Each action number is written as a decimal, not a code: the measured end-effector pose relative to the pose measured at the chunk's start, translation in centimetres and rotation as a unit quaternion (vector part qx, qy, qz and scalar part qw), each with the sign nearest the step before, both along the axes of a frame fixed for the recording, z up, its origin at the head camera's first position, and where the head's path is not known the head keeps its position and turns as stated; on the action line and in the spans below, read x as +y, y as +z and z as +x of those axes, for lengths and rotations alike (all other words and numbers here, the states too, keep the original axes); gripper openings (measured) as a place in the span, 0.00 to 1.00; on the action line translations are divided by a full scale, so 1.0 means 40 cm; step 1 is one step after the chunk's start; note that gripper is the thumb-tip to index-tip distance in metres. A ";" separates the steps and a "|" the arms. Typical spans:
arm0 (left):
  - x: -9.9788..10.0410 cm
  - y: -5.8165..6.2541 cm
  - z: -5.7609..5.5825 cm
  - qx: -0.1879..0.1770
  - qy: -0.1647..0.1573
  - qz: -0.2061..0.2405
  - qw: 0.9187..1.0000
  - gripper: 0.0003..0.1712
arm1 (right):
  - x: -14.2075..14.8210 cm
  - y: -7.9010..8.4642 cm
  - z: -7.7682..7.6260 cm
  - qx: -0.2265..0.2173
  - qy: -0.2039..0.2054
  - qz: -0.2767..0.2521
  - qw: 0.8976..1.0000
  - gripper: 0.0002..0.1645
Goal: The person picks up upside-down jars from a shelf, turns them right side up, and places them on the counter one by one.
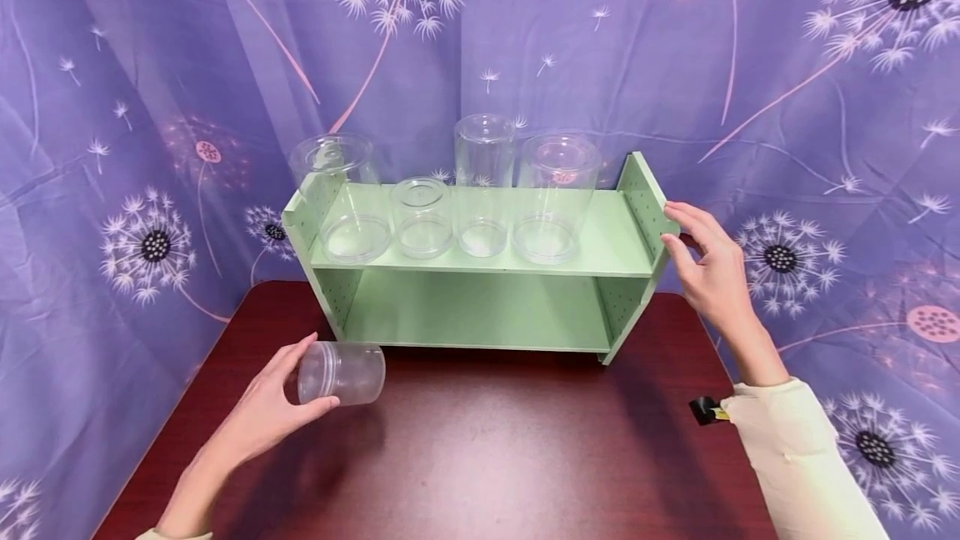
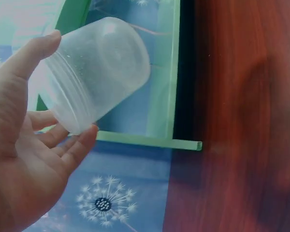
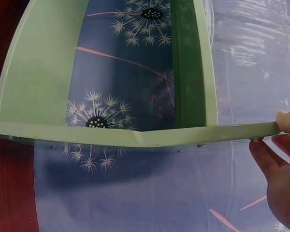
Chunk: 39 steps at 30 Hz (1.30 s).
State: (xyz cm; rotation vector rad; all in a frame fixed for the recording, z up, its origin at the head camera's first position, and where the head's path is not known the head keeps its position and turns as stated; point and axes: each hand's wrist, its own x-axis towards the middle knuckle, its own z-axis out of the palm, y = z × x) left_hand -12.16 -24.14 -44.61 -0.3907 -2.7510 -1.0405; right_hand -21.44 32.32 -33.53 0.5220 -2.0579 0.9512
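Observation:
My left hand (image 1: 262,411) grips a small clear plastic jar (image 1: 358,373) by its ridged end, thumb on one side and fingers on the other. The jar lies tilted on its side in the air, left of and in front of a green two-tier shelf (image 1: 480,311). In the left wrist view, the rounded closed end of the jar (image 2: 113,58) points away from the palm. At the shelf's right end, my right hand (image 1: 712,273) pinches the upper edge of the side panel (image 3: 241,131) between thumb and fingers.
On the upper tier stand several clear containers: a wide one (image 1: 352,198), a short one (image 1: 422,219), a tall narrow one (image 1: 484,190) and another wide one (image 1: 557,198). The shelf stands on a dark red table (image 1: 480,440), before a purple dandelion-patterned cloth (image 1: 540,48).

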 end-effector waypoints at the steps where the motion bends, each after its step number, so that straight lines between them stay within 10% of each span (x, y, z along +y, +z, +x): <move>1: -0.006 0.004 0.000 0.002 0.000 -0.007 1.000 0.55 | 0.004 -0.004 -0.003 -0.002 0.000 -0.001 1.000 0.23; 39: -0.030 -0.080 -0.020 0.017 -0.003 -0.117 0.993 0.59 | -0.006 -0.003 0.002 0.010 0.004 -0.013 1.000 0.23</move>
